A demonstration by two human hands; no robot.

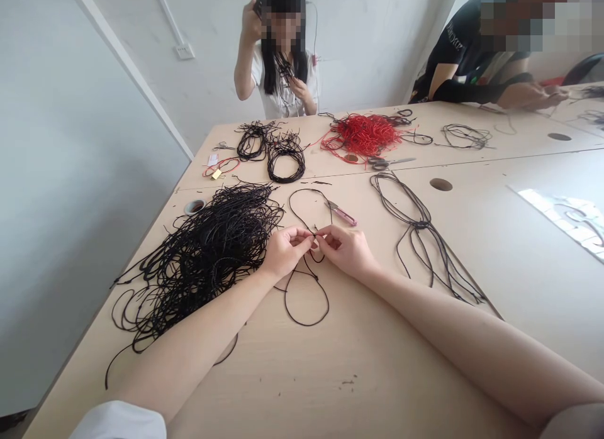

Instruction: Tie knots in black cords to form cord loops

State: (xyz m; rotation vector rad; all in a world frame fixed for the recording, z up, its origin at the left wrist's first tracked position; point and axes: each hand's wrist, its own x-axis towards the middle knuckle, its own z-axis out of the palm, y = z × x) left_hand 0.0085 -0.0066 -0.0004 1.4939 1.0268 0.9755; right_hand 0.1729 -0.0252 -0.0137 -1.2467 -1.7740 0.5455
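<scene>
A thin black cord [327,308] lies in loops on the table, one loop beyond my hands and one nearer to me. Its crossing part is pinched between both hands. My left hand [287,249] is closed, thumb and forefinger tips on the cord. Close against it, my right hand [346,247] pinches the same spot from the other side. The fingertips hide the detail of the cord there. Just past my right hand lies a pair of thread snips [343,214] with pink handles. A large heap of black cords [212,244] spreads beside my left hand.
Right of my hands lies a tied bundle of black cords [421,226]. Farther back are coiled black cords [285,165], a red cord pile [368,136], scissors [389,163] and a tape roll [195,207]. Two people [283,80] sit across the table, handling cords.
</scene>
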